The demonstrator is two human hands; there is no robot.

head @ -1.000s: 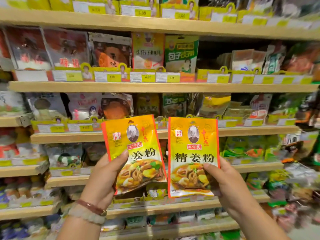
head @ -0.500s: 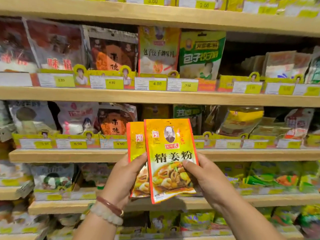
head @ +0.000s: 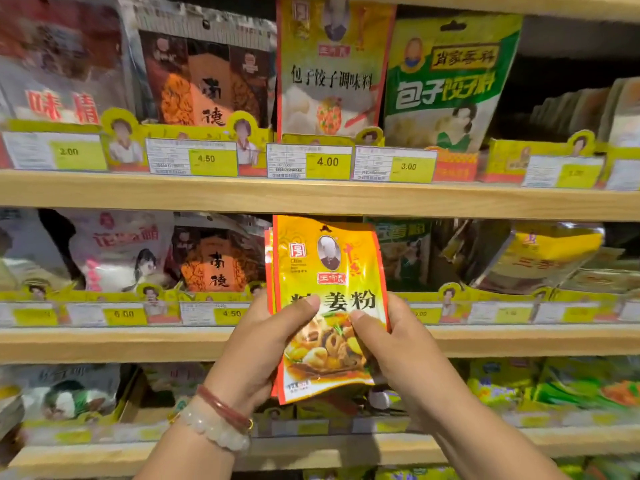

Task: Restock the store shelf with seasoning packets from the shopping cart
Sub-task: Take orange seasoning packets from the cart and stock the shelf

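Before the wooden store shelf, both hands are holding two stacked orange-and-yellow glossy seasoning packets upright, level with its middle tier. Her left hand is pinching the left edge, thumb across the front; her right hand is gripping the right edge likewise.

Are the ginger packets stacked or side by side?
Stacked: the front ginger packet covers the other, only a red edge showing at its left. Left hand and right hand pinch them together.
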